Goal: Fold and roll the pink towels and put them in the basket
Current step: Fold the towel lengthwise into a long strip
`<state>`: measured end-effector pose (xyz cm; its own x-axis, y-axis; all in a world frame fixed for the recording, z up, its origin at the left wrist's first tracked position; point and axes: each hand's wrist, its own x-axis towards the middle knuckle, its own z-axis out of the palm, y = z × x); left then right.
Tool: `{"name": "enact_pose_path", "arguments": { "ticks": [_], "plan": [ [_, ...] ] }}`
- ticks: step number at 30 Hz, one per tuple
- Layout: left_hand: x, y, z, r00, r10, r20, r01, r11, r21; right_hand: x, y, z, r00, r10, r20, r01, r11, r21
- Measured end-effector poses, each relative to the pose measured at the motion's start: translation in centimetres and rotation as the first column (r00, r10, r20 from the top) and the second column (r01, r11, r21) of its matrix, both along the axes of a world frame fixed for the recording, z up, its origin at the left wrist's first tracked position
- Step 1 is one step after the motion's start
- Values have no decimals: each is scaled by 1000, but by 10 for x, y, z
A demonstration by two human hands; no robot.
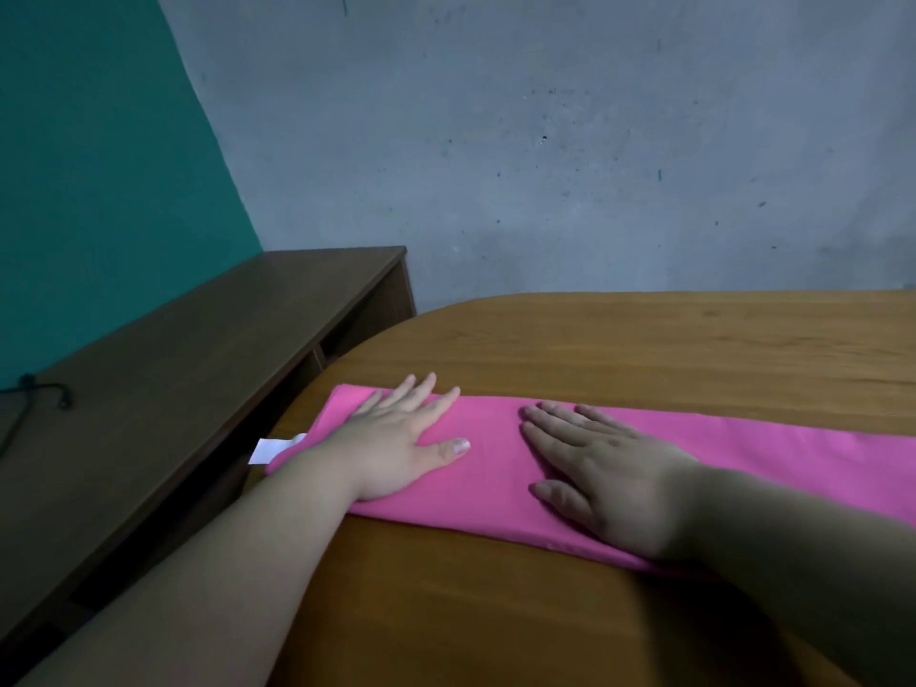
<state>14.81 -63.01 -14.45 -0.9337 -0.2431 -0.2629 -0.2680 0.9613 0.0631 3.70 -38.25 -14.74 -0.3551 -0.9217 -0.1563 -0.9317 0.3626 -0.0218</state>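
- A pink towel (pixel 495 468), folded into 1 long strip, is lying across the wooden table (pixel 644 349) at lower centre.
- The left hand (pixel 401 438) and right hand (pixel 604 473) are pressing flat on it, fingers straight.
- A white tag (pixel 270 449) is sticking out at the strip's left end.

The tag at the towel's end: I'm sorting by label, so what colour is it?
White. The tag shows best in the head view, beside the pink towel.

A rounded wooden table (pixel 619 349) carries a pink towel (pixel 495 468) folded into a long strip.
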Motion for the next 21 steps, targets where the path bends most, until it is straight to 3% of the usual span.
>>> {"name": "enact_pose_path", "arguments": {
  "ticks": [6, 9, 12, 16, 21],
  "plan": [
    [16, -26, 3, 998, 57, -30, -57, 998, -7, 11, -3, 11, 1000, -24, -15, 26, 996, 91],
    [15, -23, 5, 995, 67, -69, -70, 997, -43, 24, -25, 19, 993, -109, -45, 110, 994, 17],
    [15, -8, 9, 980, 46, -193, -81, 980, -180, 41, -54, 19, 971, -235, 36, 236, 971, -43],
    [23, 4, 3, 991, 118, -70, -118, 993, -3, 55, -78, 3, 974, -218, 67, 220, 975, -29],
    [33, -16, -3, 986, 158, -45, -159, 987, -5, 53, -72, 5, 983, -170, 77, 163, 983, 84]
  ]
}}
